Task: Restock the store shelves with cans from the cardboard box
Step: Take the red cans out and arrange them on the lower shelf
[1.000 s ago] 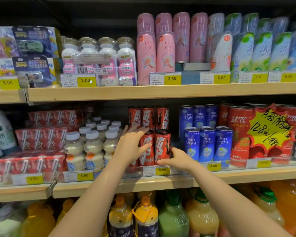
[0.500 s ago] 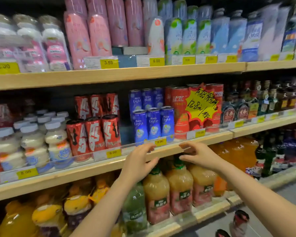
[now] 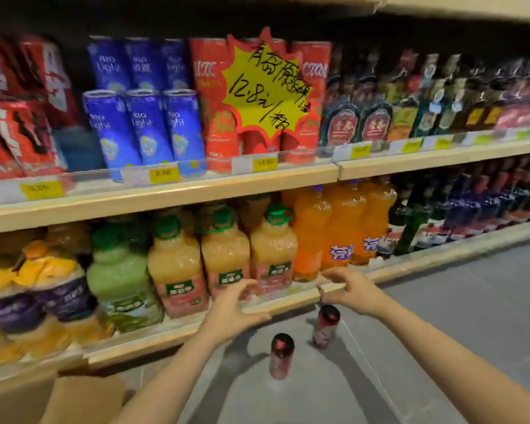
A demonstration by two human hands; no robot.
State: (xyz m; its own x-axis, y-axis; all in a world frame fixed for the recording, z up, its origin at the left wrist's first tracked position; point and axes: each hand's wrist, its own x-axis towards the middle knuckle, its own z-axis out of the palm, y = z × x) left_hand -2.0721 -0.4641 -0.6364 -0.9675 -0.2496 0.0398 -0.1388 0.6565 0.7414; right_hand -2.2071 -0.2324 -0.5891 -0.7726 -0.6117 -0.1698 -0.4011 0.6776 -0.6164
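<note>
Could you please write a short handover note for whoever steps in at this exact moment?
Left hand: fingers spread, holding nothing, above the floor.
Right hand: fingers spread, holding nothing, just above the farther can.
Two red cans stand upright on the floor: nearer can, farther can.
Cardboard box at the lower left; contents not visible.
Done: red cans already sit on the middle shelf, left of the blue cans.
Left: pick up both floor cans and shelve them.

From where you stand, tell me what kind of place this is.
Almost certainly a grocery or convenience store's drinks aisle: wooden shelves packed with blue cans and juice bottles, yellow price tags along the shelf edges, and a handwritten starburst price sign.
</note>
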